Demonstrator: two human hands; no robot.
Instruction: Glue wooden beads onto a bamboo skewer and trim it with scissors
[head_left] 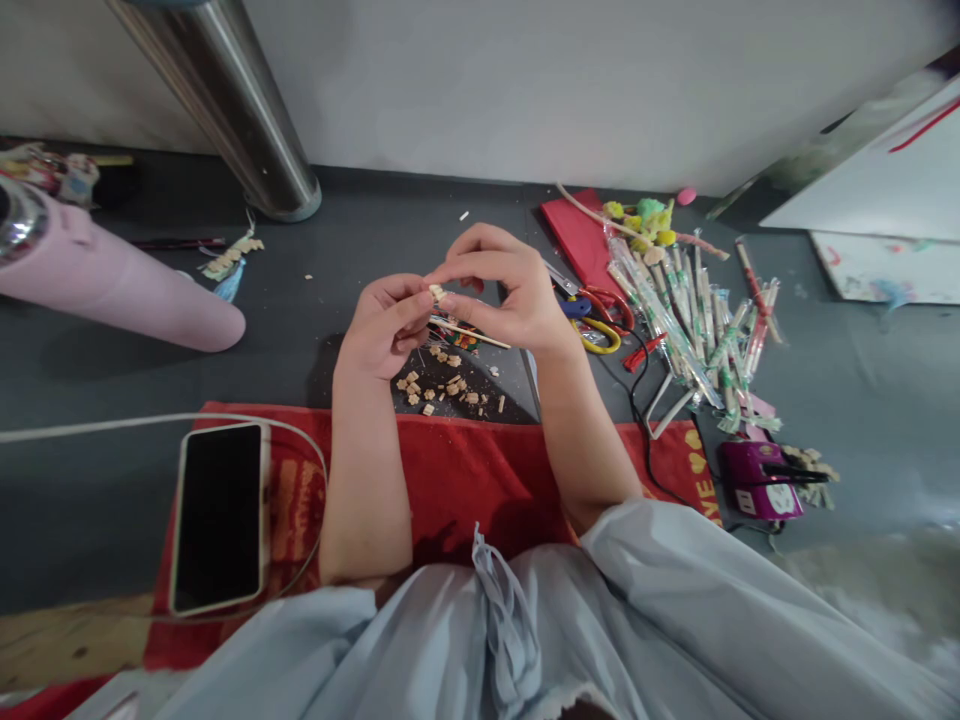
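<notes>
My left hand (384, 325) pinches a small pale wood-coloured piece (436, 293) between thumb and fingertips. The fingers of my right hand (514, 290) curl in from the other side, its fingertips pressed to the same piece. Below them, several small notched wooden pieces (454, 385) and crumbs lie scattered on the dark table. A thin wooden stick (472, 332) rests just under my hands, beside a colourful patterned item partly hidden by them.
A pink bottle (127, 270), a steel cylinder (247, 120) and a phone (221, 518) with a white cable stand or lie leftward. Right are scissors (600, 335), wrapped sticks (697, 320) and a purple box (759, 480). A red cloth (480, 470) lies under my forearms.
</notes>
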